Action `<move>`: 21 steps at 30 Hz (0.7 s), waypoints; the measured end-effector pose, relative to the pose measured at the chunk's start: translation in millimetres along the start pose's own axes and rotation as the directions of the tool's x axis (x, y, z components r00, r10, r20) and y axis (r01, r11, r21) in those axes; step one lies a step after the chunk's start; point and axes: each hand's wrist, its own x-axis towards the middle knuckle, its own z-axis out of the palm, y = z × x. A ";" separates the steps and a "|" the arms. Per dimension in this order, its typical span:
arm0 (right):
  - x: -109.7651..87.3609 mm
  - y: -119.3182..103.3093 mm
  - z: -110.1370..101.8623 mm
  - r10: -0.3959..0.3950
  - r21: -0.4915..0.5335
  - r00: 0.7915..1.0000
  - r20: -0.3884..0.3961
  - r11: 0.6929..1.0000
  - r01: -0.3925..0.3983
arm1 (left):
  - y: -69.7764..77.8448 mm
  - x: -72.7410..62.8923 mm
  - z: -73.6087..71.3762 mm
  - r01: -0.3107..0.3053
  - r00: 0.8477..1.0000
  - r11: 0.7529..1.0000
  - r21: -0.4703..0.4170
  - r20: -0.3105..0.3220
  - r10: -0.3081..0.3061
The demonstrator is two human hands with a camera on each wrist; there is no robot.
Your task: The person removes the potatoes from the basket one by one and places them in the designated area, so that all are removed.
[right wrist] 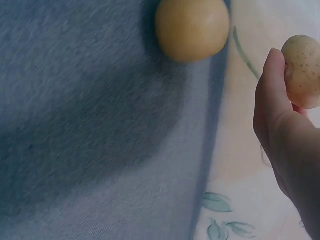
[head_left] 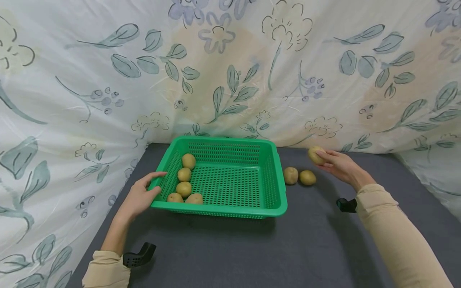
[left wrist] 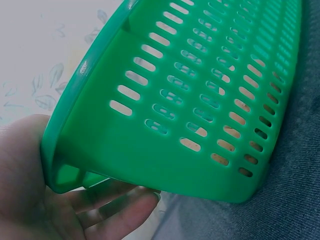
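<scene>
My right hand pinches a potato between thumb and fingers, raised over the dark table at the right. The right wrist view shows the speckled skin of this held potato. Gripping the left rim of a green plastic basket is my left hand; in the left wrist view the fingers reach under the rim. Several potatoes, such as the one at the back, lie along the basket's left side. Just right of the basket, a potato and a yellower potato sit on the table.
The table has a dark grey cloth surface. A floral curtain hangs right behind its back edge and down along both sides. Each wrist wears a black device, one by the left sleeve and one by the right sleeve.
</scene>
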 end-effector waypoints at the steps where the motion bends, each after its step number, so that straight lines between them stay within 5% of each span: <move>1: -0.2 2.2 -2.2 0.008 -0.004 1.000 -0.010 1.000 -0.008 | 0.0 0.0 0.0 0.001 1.000 1.000 -0.002 0.000 -0.001; 10: -5.8 22.8 -16.1 0.042 -0.035 0.998 -0.040 0.998 -0.044 | 0.3 0.1 -0.3 -0.002 1.000 1.000 0.000 0.002 0.002; 21: -10.3 43.6 -25.7 0.146 0.065 0.987 -0.068 0.988 -0.142 | 1.1 -0.9 -0.3 0.009 1.000 1.000 -0.006 0.008 -0.009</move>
